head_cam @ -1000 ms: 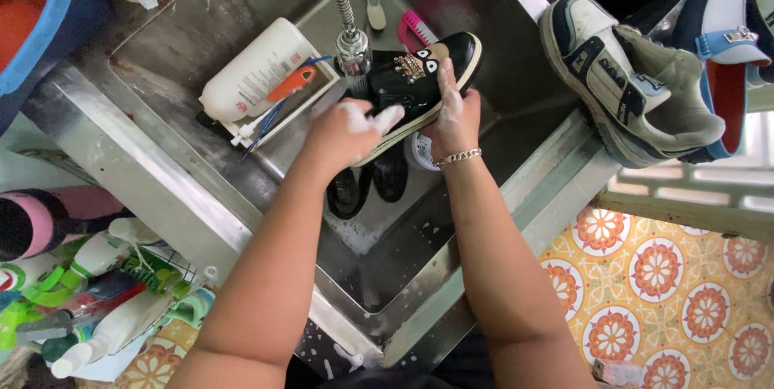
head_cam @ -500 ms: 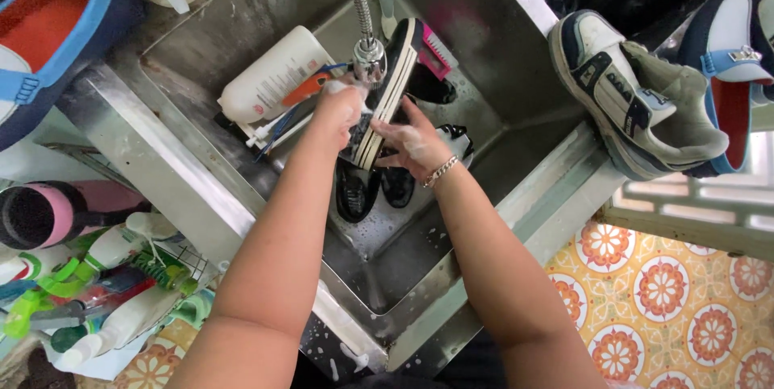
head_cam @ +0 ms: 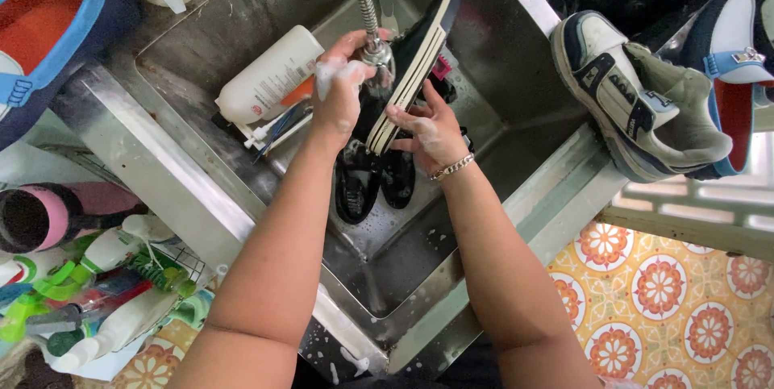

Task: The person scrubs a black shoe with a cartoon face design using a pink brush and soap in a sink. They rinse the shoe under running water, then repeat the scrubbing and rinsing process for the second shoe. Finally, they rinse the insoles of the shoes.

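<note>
Two soapy hands are gripping one black sneaker (head_cam: 415,54) under the faucet head (head_cam: 376,52) over the steel sink (head_cam: 516,99).

Working left to right: a white bottle (head_cam: 270,74) is lying on its side in the basin; the left hand (head_cam: 343,91), foamy, is curling its fingers around the sneaker's upper near the faucet head; the sneaker is standing on edge, its pale sole facing right, its long axis running from lower left to upper right; the right hand (head_cam: 431,131), wearing a bracelet, is pressing its fingers against the sole at the lower end. Both hands are equally close and in contact. Two dark insoles (head_cam: 375,183) are lying below, and another sneaker (head_cam: 637,99) is resting on the sink's right rim.
</note>
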